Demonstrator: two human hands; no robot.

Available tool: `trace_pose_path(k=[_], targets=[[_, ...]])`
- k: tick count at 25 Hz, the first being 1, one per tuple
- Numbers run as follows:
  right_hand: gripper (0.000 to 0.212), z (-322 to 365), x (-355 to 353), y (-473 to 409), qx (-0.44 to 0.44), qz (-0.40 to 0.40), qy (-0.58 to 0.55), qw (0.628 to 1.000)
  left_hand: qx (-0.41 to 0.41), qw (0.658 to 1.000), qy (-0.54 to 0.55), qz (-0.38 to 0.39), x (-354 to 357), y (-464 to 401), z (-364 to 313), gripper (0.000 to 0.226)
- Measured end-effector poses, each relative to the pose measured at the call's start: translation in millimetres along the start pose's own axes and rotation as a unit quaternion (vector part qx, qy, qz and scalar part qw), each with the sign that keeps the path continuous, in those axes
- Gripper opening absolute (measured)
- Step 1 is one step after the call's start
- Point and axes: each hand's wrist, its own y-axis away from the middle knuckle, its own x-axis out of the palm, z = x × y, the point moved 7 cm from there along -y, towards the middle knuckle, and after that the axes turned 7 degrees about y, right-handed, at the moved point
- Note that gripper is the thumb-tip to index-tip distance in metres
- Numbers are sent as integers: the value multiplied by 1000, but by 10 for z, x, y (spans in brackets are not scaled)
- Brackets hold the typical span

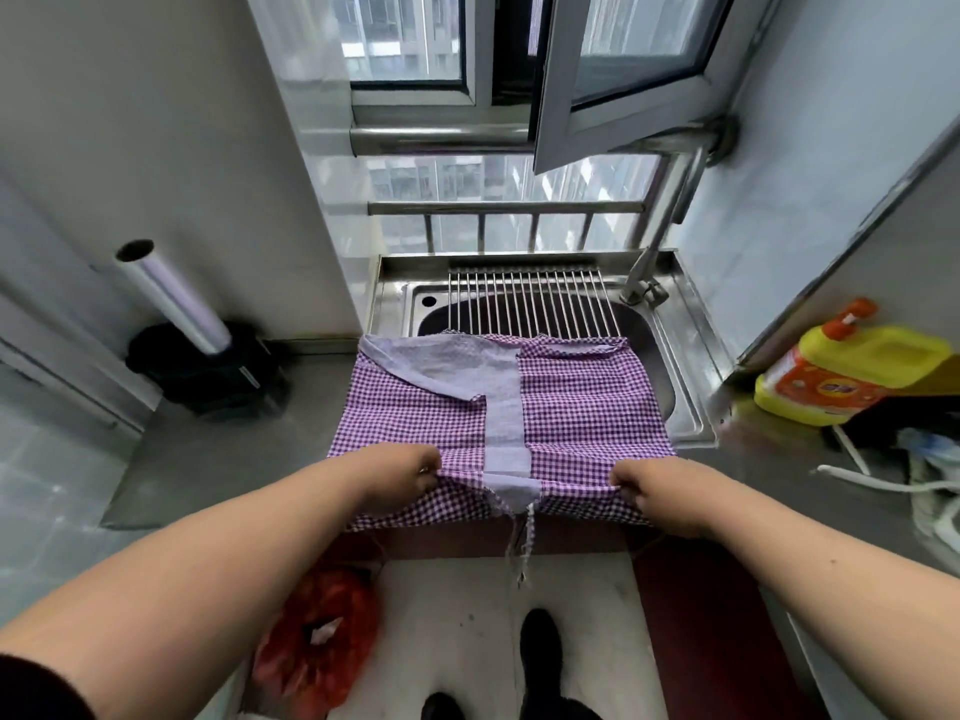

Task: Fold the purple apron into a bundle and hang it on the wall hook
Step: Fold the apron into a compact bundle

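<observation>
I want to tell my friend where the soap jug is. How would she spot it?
Start at the stainless steel sink below the window, then look right along the metal counter. The yellow plastic detergent jug lies there against the wall. Its orange cap and orange label set it apart from the white cords beside it.

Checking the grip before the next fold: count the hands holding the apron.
2. The left hand pinches the purple apron at its near edge, left of the pale strip; the right hand pinches it on the right.

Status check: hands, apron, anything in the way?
Both hands, left and right, pinch the near fold of the purple apron. Apron lies flat over counter and sink, partly folded. No hook in view.
</observation>
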Motion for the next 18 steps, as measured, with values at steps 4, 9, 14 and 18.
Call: trace_pose_path(k=[4, 9, 14, 18], targets=[[13, 4, -305, 36, 4, -38, 8, 999, 11, 1000, -14, -26, -300, 36, -12, 15], [19, -156, -874, -269, 18, -103, -13, 994, -8, 995, -29, -91, -841, -157, -37, 23], [17, -376, -1352, -988, 11, -125, -42, 991, -48, 988, -54, -137, -1335, -754, 18, 26], [18, -617, -1503, -1819, 2, -85, -55, 995, -100, 981, -53, -154, -1621, -1384, 152, 28]])
